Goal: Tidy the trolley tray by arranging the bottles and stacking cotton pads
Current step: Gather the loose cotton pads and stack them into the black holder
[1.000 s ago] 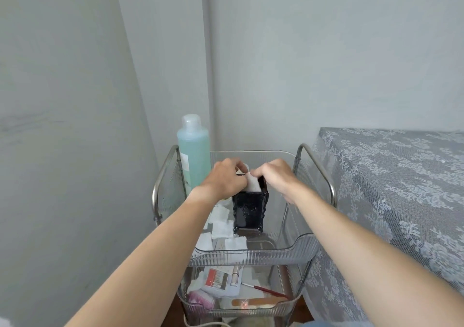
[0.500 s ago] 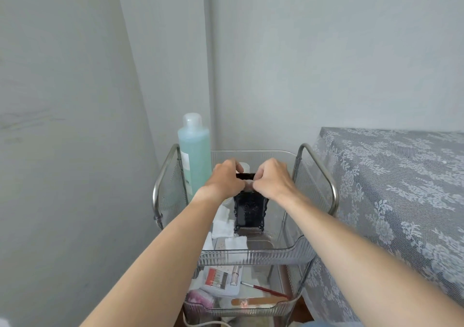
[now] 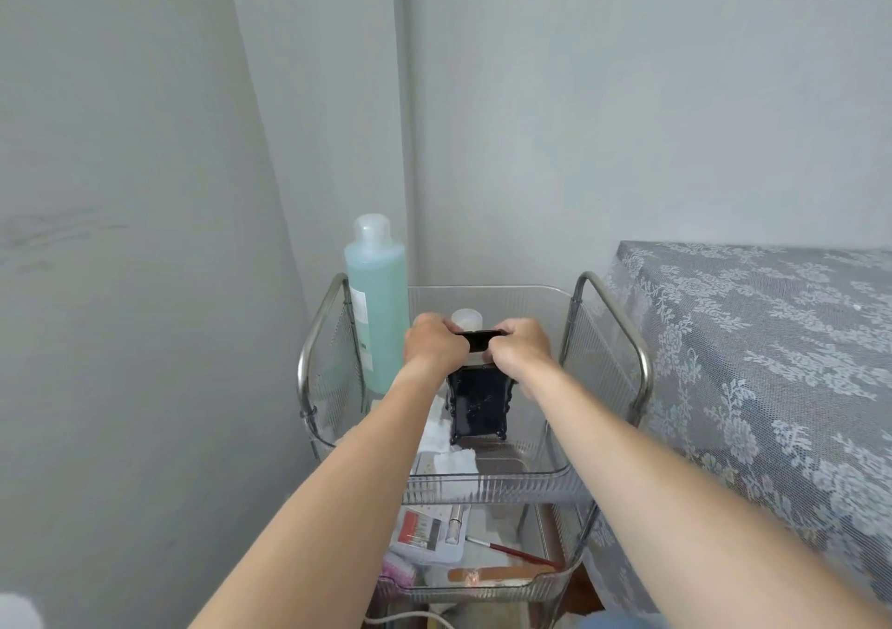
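Both hands on the black lid (image 3: 479, 340) above the black box (image 3: 478, 404) mid-tray (image 3: 487, 483). Left hand (image 3: 434, 348) pinches the lid's left end, right hand (image 3: 521, 348) its right end, fingers curled tight. Teal bottle (image 3: 379, 305) upright in the far-left corner. Loose pads (image 3: 446, 454) lie left-front of the box, touching it.

Bottle (image 3: 379, 305) stands left of holder (image 3: 478, 406) in tray (image 3: 487, 481); pads (image 3: 446, 454) seemingly before it
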